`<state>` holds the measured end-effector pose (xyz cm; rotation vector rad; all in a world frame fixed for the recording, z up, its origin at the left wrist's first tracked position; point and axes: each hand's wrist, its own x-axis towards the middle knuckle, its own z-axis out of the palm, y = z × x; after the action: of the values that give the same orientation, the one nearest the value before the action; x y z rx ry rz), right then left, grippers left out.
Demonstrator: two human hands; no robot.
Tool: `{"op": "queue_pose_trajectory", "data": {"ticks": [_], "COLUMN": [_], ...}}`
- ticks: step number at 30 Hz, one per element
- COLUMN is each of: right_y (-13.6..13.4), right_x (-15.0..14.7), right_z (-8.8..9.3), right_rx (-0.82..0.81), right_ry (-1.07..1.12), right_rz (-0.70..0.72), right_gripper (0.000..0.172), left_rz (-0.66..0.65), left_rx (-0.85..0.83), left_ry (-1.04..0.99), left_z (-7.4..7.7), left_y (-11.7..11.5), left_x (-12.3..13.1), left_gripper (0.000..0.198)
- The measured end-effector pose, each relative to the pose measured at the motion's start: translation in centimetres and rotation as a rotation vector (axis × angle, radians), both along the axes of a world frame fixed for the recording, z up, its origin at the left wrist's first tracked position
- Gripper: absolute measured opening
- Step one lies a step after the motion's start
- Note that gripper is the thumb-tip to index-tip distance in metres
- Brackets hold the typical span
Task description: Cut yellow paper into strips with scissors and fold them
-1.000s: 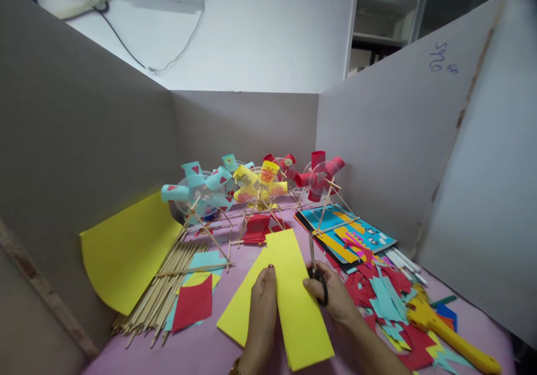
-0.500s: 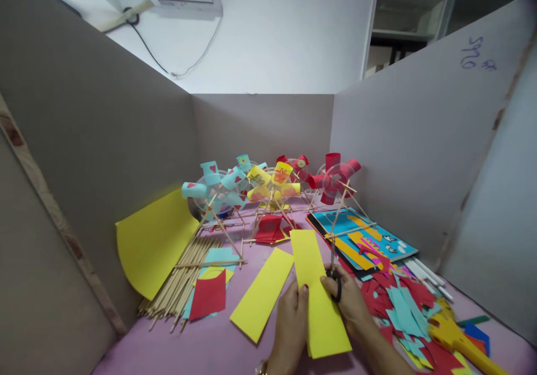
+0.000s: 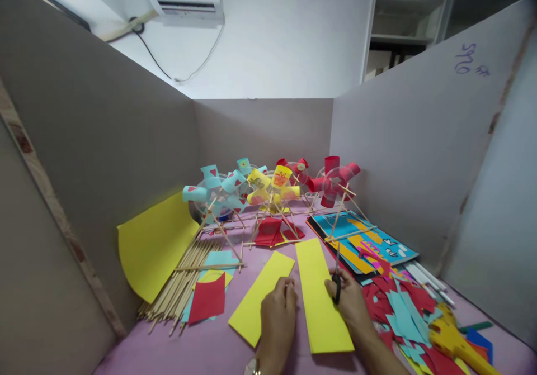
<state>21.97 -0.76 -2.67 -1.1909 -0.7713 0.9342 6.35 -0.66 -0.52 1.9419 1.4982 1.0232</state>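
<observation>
My right hand [image 3: 350, 299] is closed on the black-handled scissors [image 3: 336, 285], their blades pointing away from me. Its thumb overlaps the right edge of a long yellow paper strip [image 3: 323, 308], which lies lengthwise in front of me. My left hand [image 3: 279, 316] is curled with its fingertips pressed together, over the right side of a second yellow strip [image 3: 255, 302]. Whether anything is pinched in those fingers is hidden. Just beyond the strips lie several red paper pieces [image 3: 268, 231].
Paper wheels on stick stands, blue [image 3: 212, 190], yellow [image 3: 272, 188] and red [image 3: 333, 179], stand at the back. Sticks [image 3: 184, 280] and a curved yellow sheet [image 3: 155, 246] are left. Right are a picture book [image 3: 377, 238], paper scraps [image 3: 403, 308] and a yellow glue gun [image 3: 451, 333].
My left hand has let go of the right-hand yellow strip and moved left over the other one. The right-hand strip now lies lower. My right hand still holds the scissors.
</observation>
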Motion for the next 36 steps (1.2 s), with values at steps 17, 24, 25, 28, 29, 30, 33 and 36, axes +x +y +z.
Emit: {"op": "queue_pose_trajectory", "data": {"ticks": [17,24,25,28,29,30,33,36], "right_y": [0.3,0.8,0.8,0.8,0.8,0.8,0.7,0.4], "right_x": [0.1,0.4,0.5,0.6,0.6,0.6,0.8,1.3], "right_z": [-0.9,-1.6,-1.6,-1.5,-1.4,-1.4,-1.1,-0.6], "right_rx": [-0.014,0.001,0.002,0.009,0.01,0.012,0.009,-0.004], "right_ry": [-0.132,-0.177,-0.187,-0.219,-0.233,-0.248,-0.314,-0.405], "right_rz": [-0.032,-0.029,-0.03,-0.033,-0.035,-0.038,-0.061,-0.132], "right_gripper": [0.026,0.029,0.029,0.027,0.027,0.026,0.024,0.027], "left_rz": [0.29,0.247,0.245,0.227,0.214,0.198,0.128,0.076], "left_rx": [0.034,-0.004,-0.008,-0.026,-0.039,-0.057,-0.149,-0.262], "left_ry": [0.466,0.269,0.223,0.036,-0.042,-0.127,-0.401,-0.648], "left_z": [-0.7,-0.8,-0.7,-0.3,-0.1,0.0,0.2,0.3], "left_y": [2.5,3.1,3.1,3.2,3.3,3.3,3.4,3.5], "left_x": [-3.9,-4.9,-4.9,-4.8,-4.7,-4.6,-4.3,-4.1], "left_gripper": [0.042,0.015,0.012,0.019,0.022,0.024,0.026,0.028]}}
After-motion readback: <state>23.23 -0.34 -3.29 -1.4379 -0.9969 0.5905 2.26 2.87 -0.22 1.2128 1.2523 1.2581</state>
